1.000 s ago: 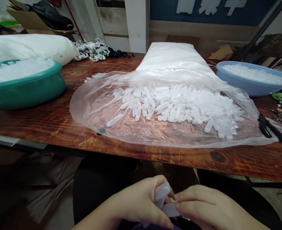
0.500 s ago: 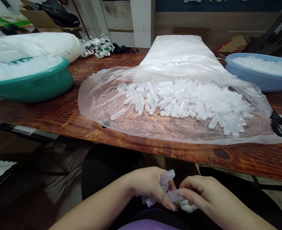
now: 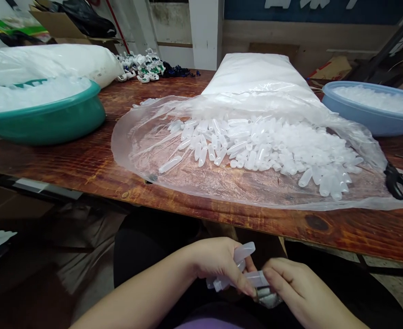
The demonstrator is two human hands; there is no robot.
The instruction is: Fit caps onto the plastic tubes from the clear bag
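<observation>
Over my lap, my left hand (image 3: 224,265) is closed around several translucent white plastic tubes (image 3: 244,252), which poke out between the fingers. One tube (image 3: 255,278) lies between both hands, with the fingertips of my right hand (image 3: 282,278) closed on its right end. Just below that end is a whitish, shiny object (image 3: 269,298), partly hidden by my fingers; what it is I cannot make out. On the wooden table ahead, a heap of similar tubes (image 3: 256,141) spills onto the clear mouth of a large white bag (image 3: 252,73).
A green basin (image 3: 47,123) of white pieces stands at left, beside a full white bag (image 3: 67,61). At right are a blue basin (image 3: 369,114) and black-handled pliers (image 3: 396,183). Small white and green parts (image 3: 148,68) lie at the back. The table's front edge runs above my hands.
Both hands have shifted slightly right. The fingers of my right hand have drawn in closer around the end of the tube and the whitish object.
</observation>
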